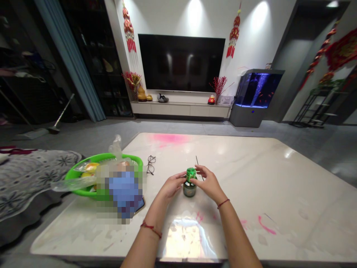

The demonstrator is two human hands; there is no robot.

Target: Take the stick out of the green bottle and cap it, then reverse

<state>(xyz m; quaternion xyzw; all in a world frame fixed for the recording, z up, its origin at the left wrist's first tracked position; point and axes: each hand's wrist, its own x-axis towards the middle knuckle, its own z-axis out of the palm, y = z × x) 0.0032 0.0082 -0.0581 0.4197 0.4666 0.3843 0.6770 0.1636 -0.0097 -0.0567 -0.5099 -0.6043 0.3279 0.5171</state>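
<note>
A small dark glass jar (189, 190) stands upright on the white marble table (279, 186), in front of me. On top of it sits a shiny green cap-like piece (191, 174). My left hand (173, 185) touches the green piece from the left with its fingertips. From the right, my right hand (208, 181) has its thumb and fingers curved round the same piece. A thin dark stick (196, 160) lies behind the right hand, partly hidden by it.
To the left are a green basket (83, 192) with plastic bags and yellow items, a blurred blue patch (125, 191), a phone (141, 205) and glasses (151, 165). A television (181, 63) and a fish tank (256, 89) are beyond the table.
</note>
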